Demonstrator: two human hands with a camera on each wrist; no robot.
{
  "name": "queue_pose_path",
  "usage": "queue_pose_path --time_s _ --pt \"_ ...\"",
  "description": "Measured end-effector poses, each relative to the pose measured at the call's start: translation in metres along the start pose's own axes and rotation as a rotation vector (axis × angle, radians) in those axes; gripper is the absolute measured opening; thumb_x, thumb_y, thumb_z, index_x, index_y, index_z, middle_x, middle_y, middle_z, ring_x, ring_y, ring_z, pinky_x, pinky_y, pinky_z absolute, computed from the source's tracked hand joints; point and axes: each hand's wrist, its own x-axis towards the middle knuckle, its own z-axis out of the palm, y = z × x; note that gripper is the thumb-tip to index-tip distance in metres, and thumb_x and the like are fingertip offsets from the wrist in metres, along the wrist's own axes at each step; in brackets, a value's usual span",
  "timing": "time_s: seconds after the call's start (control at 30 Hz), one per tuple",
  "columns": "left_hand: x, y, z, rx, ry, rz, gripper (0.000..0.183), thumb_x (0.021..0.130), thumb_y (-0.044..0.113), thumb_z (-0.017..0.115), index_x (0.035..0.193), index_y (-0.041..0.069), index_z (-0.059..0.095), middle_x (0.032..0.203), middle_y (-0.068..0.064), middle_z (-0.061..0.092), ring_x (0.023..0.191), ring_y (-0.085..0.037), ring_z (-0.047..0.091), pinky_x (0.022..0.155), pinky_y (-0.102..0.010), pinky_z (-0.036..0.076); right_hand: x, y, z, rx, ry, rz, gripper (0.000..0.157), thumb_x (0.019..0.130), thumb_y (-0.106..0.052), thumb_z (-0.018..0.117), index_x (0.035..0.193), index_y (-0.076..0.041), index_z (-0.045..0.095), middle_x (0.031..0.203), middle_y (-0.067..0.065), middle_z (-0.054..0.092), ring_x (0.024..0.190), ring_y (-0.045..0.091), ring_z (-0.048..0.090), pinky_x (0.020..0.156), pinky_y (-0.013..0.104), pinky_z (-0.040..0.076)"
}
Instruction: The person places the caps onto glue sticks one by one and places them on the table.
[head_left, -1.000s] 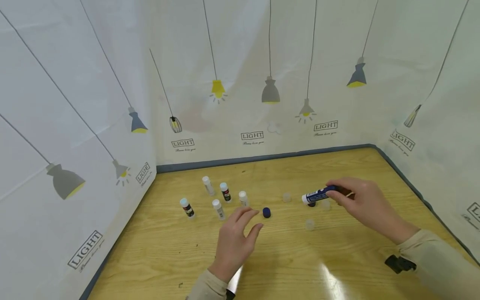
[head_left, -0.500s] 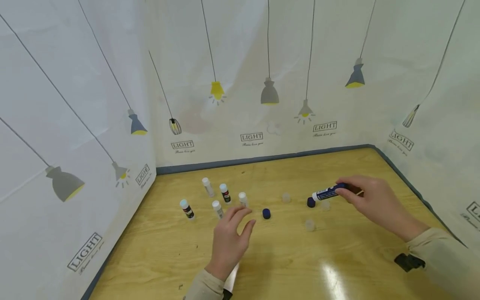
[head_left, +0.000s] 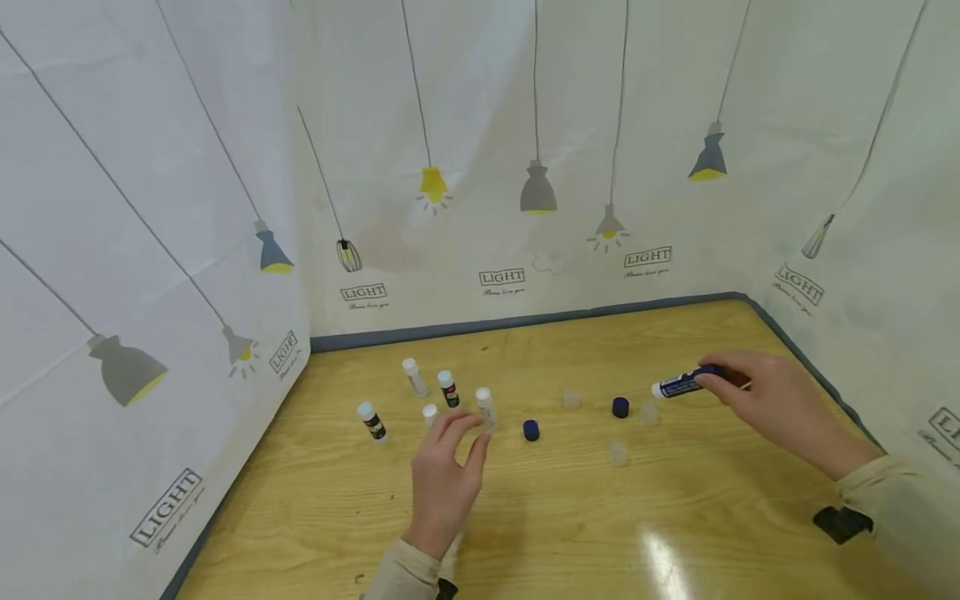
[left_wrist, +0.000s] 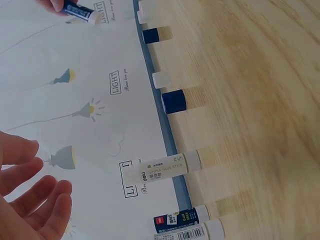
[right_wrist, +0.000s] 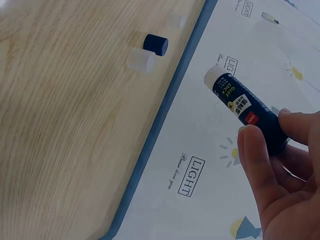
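A dark blue glue stick (head_left: 682,383) with a white end is pinched in my right hand (head_left: 776,400), raised over the right side of the table. Its printed label faces the right wrist view. My left hand (head_left: 446,479) hovers with thumb and fingers apart and nothing between them. Nearest to that hand is a white glue stick (head_left: 486,406), standing upright; a gap separates them in the left wrist view. Another white-topped stick (head_left: 430,412) is partly hidden behind the left fingers. Dark-labelled glue sticks (head_left: 448,389) stand close by.
Two dark blue caps (head_left: 531,430) and several translucent caps (head_left: 618,454) lie across the middle and right of the wooden table (head_left: 555,517). Farther left stand a dark-labelled glue stick (head_left: 372,422) and a white one (head_left: 415,377). Patterned sheets (head_left: 502,225) wall the table's back and sides.
My right hand has carried the blue glue stick to the right, uncovering the blue cap below it. My left hand has drifted left, away from the other blue cap, in front of the white glue sticks.
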Motion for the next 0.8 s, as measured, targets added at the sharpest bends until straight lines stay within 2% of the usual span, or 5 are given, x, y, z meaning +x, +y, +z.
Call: queue_pose_path --time_s 0.13,0.33,0.8 --pt "0.001 0.0 -0.002 0.007 0.012 -0.031 0.021 0.084 0.004 0.082 0.104 0.007 0.074 0.108 -0.005 0.067 0.099 -0.02 0.067 0.08 -0.038 0.058 -0.002 0.003 -0.005 -0.035 -0.002 0.001 0.026 0.094 -0.025 0.074 0.116 -0.011 0.073 0.093 0.0 0.074 0.072 0.011 0.067 0.052 0.025 0.049" --pt "0.0 -0.005 0.0 0.007 0.027 -0.028 0.024 0.081 0.003 0.084 0.103 0.006 0.074 0.109 -0.005 0.067 0.101 -0.02 0.066 0.081 -0.039 0.057 -0.006 0.009 -0.011 -0.069 -0.001 0.026 0.029 0.094 -0.026 0.074 0.117 -0.009 0.073 0.093 0.003 0.075 0.071 0.013 0.067 0.052 0.025 0.049" --pt "0.001 -0.016 -0.002 0.014 0.067 -0.058 0.026 0.081 0.001 0.083 0.105 0.008 0.073 0.118 -0.009 0.064 0.111 -0.028 0.06 0.087 -0.045 0.053 -0.013 0.029 -0.025 -0.136 -0.012 0.045 0.027 0.094 -0.025 0.074 0.113 -0.007 0.074 0.084 -0.002 0.071 0.061 0.003 0.054 0.048 0.026 0.041"
